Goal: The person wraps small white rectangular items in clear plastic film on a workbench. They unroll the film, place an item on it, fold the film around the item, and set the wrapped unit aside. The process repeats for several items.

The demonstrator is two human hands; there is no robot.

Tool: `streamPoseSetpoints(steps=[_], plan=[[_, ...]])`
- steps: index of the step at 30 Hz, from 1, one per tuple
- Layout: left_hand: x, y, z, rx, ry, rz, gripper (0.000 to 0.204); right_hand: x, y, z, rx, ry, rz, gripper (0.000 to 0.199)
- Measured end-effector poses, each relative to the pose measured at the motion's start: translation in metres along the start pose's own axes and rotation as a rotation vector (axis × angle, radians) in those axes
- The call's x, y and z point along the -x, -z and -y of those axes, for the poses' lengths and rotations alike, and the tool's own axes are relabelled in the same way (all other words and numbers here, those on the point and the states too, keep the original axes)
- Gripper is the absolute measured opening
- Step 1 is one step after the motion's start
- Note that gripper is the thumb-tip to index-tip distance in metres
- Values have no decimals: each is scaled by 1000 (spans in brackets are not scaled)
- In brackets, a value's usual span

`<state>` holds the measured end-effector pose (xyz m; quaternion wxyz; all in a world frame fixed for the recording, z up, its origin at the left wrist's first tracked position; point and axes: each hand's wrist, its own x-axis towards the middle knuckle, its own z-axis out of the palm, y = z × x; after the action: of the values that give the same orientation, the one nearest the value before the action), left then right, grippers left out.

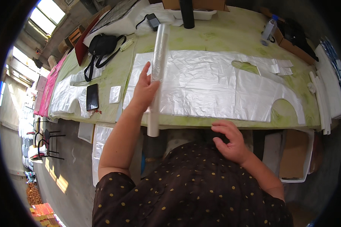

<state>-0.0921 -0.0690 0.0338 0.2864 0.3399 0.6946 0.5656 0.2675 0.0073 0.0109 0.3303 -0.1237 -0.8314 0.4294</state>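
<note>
1. Location. The long, glossy, clear plastic-film roll (159,68) lies just short of 12 o'clock from the centre of view, its near end projecting past the front edge of the green-patterned counter (212,39). It crosses the left part of the flat, silvery-white, translucent plastic sheet (204,87), whose rounded cut-outs face 3 o'clock.

2. Hands. The left hand (144,92) is clasped on the roll near mid-length from its 9 o'clock side, thumb across the film, index finger extended. The right hand (231,142), at 4 o'clock and well apart from the left, is empty, its fingers loosely curled.

3. Handling. The roll is probably light to moderate in weight, stiff lengthwise and slippery; a mid-length hold should balance it. The sheet appears light, limp and easily creased; a broad edge offers safer hold than the narrow strips beside the cut-outs.

4. Obscured. Most left-hand fingers are hidden. Glare masks the sheet's layers; whether the roll rests on it or is raised cannot be told.
</note>
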Motion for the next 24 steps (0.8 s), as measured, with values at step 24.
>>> streamPoseSetpoints(steps=[24], plan=[[21,-159,11,-702,-543,254,28,11,10,6,233,-423,135,93]])
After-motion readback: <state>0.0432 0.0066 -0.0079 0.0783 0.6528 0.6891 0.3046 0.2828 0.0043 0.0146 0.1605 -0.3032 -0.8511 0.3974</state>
